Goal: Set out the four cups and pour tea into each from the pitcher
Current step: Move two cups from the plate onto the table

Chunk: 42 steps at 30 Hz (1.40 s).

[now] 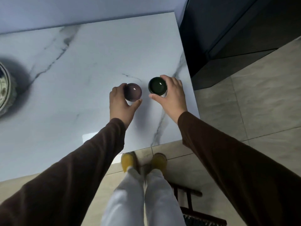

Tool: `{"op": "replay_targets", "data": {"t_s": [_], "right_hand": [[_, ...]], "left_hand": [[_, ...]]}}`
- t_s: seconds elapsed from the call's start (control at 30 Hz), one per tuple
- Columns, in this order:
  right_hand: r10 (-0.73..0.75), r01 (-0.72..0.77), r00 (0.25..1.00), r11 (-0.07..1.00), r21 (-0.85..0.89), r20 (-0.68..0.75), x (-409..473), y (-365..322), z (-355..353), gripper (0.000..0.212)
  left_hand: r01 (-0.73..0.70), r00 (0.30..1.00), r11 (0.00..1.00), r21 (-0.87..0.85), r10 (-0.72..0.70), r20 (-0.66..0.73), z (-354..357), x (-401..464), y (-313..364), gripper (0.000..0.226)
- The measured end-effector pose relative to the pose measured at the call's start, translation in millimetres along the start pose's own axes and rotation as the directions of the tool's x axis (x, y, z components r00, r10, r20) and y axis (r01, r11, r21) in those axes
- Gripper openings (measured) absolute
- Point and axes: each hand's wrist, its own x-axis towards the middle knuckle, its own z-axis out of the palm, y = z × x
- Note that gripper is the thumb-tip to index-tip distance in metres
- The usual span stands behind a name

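Your left hand wraps the small round purple-brown glazed cup from its left side, thumb curled round the near edge and fingers behind; the grip is closed on the cup. Your right hand grips the small round dark green glazed cup from its right side, thumb at the near rim, fingers over the far rim. Both cups sit upright, mouths up, near the right end of the white grey-veined marble tabletop, just beside each other but not touching. Whether either holds liquid cannot be told. At the far left edge, well apart from the cups, a pale patterned ceramic vessel shows only in part. Brown sleeves cover both arms. A dark wooden chair stands on the tiled floor beside your legs.
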Motion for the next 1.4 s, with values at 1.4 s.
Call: {"op": "replay_targets", "data": {"t_s": [1.4], "right_hand": [[-0.031, 0.035, 0.996, 0.998, -0.049, 0.081, 131.9, 81.9, 41.1, 0.081]], "left_hand": [[-0.039, 0.999, 0.979, 0.202, 0.035, 0.025, 81.4, 106.5, -22.3, 0.069]]}}
